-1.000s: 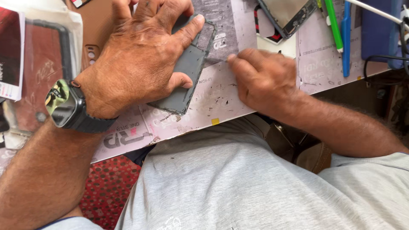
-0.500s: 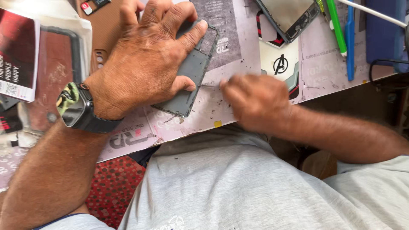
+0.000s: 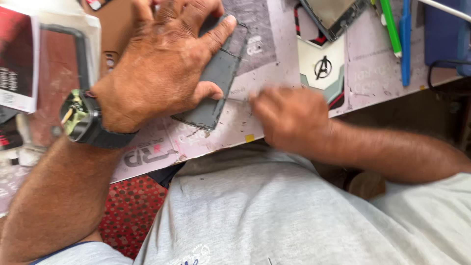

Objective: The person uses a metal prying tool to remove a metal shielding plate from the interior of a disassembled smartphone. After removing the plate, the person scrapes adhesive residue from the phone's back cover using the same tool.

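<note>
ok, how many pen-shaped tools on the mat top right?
2. A green one and a blue one lie side by side at the mat's top right, left of the blue case. Their tops are cut off; more may lie out of frame.

The surface [image 3: 274, 59] is covered by a pale, scuffed printed mat [image 3: 206, 140] that runs to its near edge. A flat dark grey slab [image 3: 216, 81], perhaps a phone's back panel, lies near the middle of it. Towards the far right corner lie a green pen [image 3: 391, 27], a blue tool [image 3: 405, 44] and a dark blue case [image 3: 449, 34]. At the left edge sits a clear packet [image 3: 59, 68].
</note>
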